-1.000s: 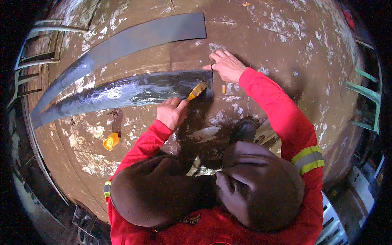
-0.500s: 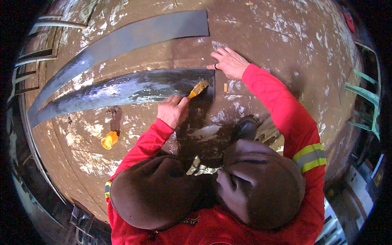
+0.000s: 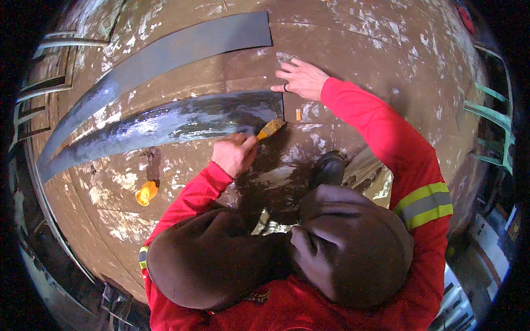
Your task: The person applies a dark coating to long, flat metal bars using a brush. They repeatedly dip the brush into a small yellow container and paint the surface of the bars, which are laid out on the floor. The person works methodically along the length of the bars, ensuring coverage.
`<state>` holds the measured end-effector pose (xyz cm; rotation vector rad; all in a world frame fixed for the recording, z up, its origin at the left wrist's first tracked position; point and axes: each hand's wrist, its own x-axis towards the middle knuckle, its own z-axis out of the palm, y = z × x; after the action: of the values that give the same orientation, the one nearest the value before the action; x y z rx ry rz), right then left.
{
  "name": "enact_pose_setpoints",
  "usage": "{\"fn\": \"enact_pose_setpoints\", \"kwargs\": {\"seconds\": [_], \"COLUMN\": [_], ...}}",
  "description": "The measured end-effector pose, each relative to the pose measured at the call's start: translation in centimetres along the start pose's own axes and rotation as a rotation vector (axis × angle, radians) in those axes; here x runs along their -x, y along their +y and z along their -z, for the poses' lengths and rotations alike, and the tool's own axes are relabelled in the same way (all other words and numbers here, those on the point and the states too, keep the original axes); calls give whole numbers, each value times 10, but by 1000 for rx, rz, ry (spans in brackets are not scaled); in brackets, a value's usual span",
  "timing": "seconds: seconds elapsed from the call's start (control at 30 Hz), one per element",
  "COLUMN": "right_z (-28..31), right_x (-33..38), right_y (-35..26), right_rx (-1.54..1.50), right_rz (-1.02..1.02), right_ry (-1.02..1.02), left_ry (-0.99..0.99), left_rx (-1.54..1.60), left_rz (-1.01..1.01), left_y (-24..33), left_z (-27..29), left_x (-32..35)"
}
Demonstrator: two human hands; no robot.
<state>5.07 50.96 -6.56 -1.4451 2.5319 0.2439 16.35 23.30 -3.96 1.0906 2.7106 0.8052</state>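
Observation:
My left hand [image 3: 234, 154] is closed around the yellow handle of a paintbrush [image 3: 271, 128]. Its worn bristles touch the lower right corner of a dark grey strip [image 3: 182, 122], which is coated with a wet, shiny film. Fingers spread, my right hand [image 3: 305, 80] rests on the brown covering just beyond the strip's upper right corner, a dark ring on one finger. It holds nothing, and its thumb lies close to the strip's end. Farther away lies a second grey strip [image 3: 215, 37], mostly matt, with a shinier patch toward its left part.
A yellow cup [image 3: 146, 193] stands on the stained brown covering [image 3: 353, 44] at left. A small orange piece [image 3: 298, 114] lies right of the coated strip. My dark shoe [image 3: 329, 168] is near it. Metal frames line the left edge, and a green frame [image 3: 488, 115] the right.
The brush has moved down along the strip's right end to its lower corner. My right hand stays beside the upper corner. The whole view has shifted slightly.

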Motion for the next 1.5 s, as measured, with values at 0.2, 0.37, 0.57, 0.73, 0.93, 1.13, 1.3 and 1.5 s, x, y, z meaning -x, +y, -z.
{"fn": "enact_pose_setpoints", "kwargs": {"seconds": [0.2, 0.37, 0.57, 0.73, 0.93, 1.13, 1.3, 1.5], "right_z": [2, 4, 1, -4, 1, 6, 7, 6], "right_x": [0, -3, -3, -2, -2, -1, -4, -1], "right_y": [2, 1, 0, -1, -2, 0, -2, -3], "right_rx": [40, 4, 66, 85, 60, 47, 10, 4], "right_rz": [19, 2, 28, 23, 23, 20, 6, -21], "right_ry": [73, -18, 82, 73, 15, -26, -54, -80], "left_ry": [60, -96, -102, -91, -69, -133, -159, -115], "left_rx": [-82, -43, -6, 63, 85, 90, 50, -41], "left_rz": [28, -63, -21, 60, -44, 9, 152, 418], "left_y": [-11, -8, -13, -13, -11, -8, -21, -33], "left_z": [-8, -8, -2, 18, -12, -10, 17, 53], "left_x": [-20, -3, 12, 8, 16, 13, 38, 76]}}
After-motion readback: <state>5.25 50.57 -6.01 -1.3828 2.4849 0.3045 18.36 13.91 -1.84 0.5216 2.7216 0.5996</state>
